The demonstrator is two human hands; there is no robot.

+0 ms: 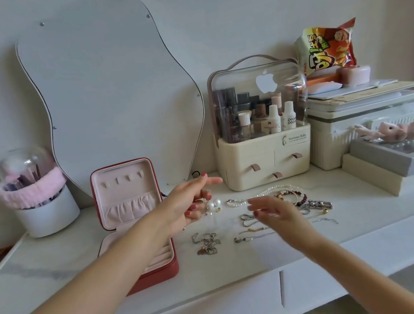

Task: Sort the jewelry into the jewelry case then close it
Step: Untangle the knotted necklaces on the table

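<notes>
Soft even daylight, faint shadows; right hand motion-blurred; wide-angle bending at edges.

Two bare forearms, no sleeves, no watch, no bracelets anywhere along the visible length. Slender build, narrow wrists. Left hand with long thin fingers and nails painted a reddish pink, polish plain on several fingertips and on the thumb. Right hand blurred, one nail in the same reddish pink just visible at a fingertip. Rings: cannot tell on either hand. Nothing else of the person in view, only arms and hands.
</notes>
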